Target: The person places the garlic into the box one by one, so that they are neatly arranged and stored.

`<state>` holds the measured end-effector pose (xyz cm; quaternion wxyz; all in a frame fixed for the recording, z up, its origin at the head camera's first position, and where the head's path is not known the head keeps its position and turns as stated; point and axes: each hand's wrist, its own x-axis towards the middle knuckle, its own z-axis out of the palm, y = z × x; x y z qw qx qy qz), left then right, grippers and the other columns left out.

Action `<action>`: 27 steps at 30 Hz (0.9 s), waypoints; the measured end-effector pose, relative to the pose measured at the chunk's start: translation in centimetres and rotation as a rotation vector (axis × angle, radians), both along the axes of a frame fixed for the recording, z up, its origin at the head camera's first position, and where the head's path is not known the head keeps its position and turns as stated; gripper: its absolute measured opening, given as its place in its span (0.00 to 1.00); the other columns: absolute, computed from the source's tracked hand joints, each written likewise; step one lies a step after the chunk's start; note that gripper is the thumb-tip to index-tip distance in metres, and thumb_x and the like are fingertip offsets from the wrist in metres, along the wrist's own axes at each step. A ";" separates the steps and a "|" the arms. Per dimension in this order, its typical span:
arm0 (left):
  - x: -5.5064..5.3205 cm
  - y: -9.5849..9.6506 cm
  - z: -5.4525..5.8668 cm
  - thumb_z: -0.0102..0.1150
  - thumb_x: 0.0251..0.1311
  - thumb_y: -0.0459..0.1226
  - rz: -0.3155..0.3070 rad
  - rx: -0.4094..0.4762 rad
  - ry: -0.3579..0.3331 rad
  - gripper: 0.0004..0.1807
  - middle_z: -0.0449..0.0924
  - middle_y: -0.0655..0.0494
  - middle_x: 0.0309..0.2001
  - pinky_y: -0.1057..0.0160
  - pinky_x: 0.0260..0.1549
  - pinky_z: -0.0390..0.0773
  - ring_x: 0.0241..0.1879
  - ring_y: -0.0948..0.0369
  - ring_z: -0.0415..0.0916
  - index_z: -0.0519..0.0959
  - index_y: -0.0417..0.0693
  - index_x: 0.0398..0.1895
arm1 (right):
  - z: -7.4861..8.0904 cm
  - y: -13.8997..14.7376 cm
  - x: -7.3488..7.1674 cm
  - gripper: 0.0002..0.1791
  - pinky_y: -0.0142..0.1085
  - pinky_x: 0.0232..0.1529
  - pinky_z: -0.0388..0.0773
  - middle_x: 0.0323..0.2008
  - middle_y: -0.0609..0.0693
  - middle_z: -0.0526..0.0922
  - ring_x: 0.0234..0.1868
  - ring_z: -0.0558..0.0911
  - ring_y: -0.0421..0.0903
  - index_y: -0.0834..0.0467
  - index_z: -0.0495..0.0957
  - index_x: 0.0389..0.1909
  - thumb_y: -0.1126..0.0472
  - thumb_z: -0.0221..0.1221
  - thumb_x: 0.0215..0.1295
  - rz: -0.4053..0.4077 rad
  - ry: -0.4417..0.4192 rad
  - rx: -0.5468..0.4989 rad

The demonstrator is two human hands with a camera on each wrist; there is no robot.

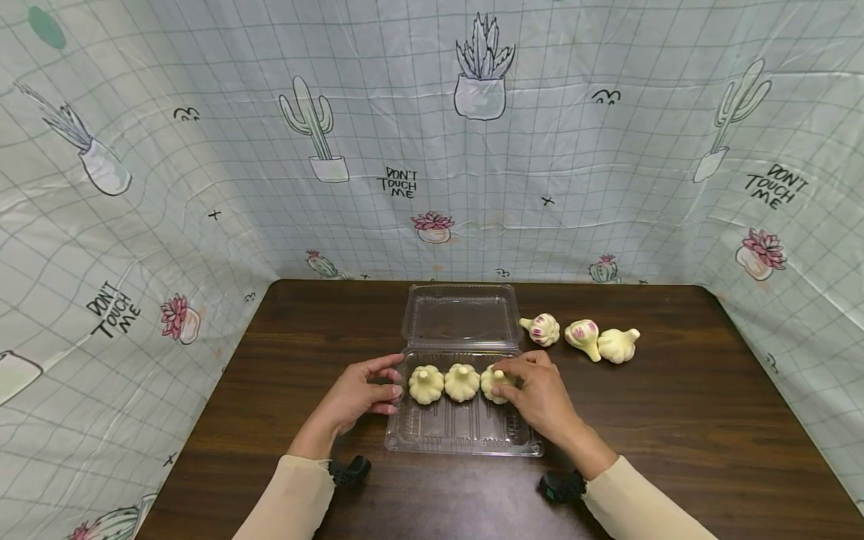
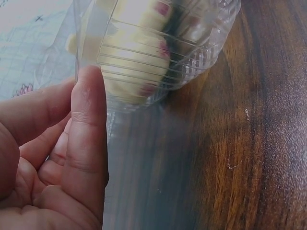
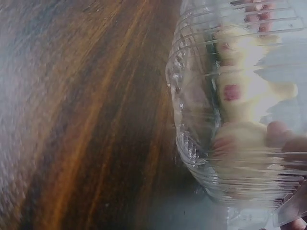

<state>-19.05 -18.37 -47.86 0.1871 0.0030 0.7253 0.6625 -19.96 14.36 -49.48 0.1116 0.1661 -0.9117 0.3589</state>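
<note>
RIGHT HAND [image 1: 545, 396]: pinches garlic [image 1: 490, 385] | LEFT HAND [image 1: 351, 394]: pinches box [image 1: 462, 433] rim | GARLIC: likely light, firm, smooth; grip bulb sides | BOX: looks flimsy; steady by rim

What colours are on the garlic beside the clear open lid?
That garlic is creamy white with pinkish-purple patches, best seen in the head view.

Row of three garlic bulbs [image 1: 462, 383]: pale cream-yellow, magenta patches to the sides. Container [image 1: 466, 451]: clear, colourless, ribbed in parallel lines. Far right, left bulb [image 1: 544, 330] and middle bulb [image 1: 582, 334]: cream, pink-purple patches; right bulb [image 1: 617, 346]: cream. Counter [image 1: 310, 330]: dark brown, streaked wood grain. Backdrop [image 1: 594, 180]: pale blue-grey, green grid, green cacti, pink succulents, black lettering. Sleeves [image 1: 289, 495]: cream. Wrist bands [image 1: 351, 472]: black.
</note>
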 end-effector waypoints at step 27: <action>0.2 0.1 0.4 0.61 0.69 0.22 0.006 0.010 0.002 0.34 0.73 0.42 0.52 0.65 0.32 0.90 0.37 0.62 0.82 0.68 0.40 0.78 | 0.0 0.8 0.1 0.25 0.49 0.49 0.81 0.52 0.57 0.83 0.52 0.80 0.54 0.57 0.85 0.59 0.59 0.76 0.60 -0.023 -0.069 -0.133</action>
